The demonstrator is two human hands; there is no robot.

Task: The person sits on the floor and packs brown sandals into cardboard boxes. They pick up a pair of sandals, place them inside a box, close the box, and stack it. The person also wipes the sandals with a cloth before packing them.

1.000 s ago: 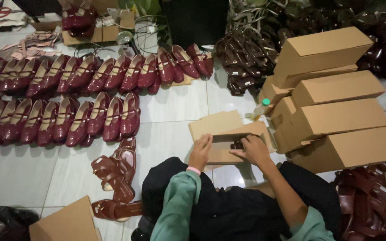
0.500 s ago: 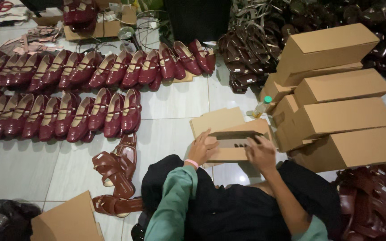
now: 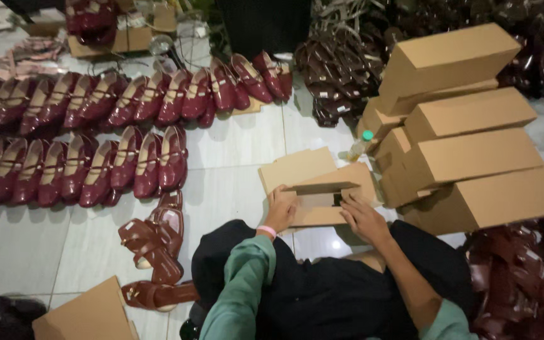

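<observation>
Head view: I see both hands on a half-folded cardboard box [image 3: 319, 196] lying on the floor tiles just ahead of my lap. My left hand [image 3: 281, 211] grips its near-left edge; my right hand [image 3: 363, 217] presses a flap with fingers spread. The box looks unfinished and empty inside. Finished closed boxes [image 3: 467, 148] are stacked right; maroon shoes [image 3: 127, 164] wait in rows at left.

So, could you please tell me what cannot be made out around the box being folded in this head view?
- Inside of the cardboard box: covered by its flaps.
- Left hand and right hand fingertips: tucked against the flaps.
- Small bottle: mostly behind the stacked boxes.
</observation>
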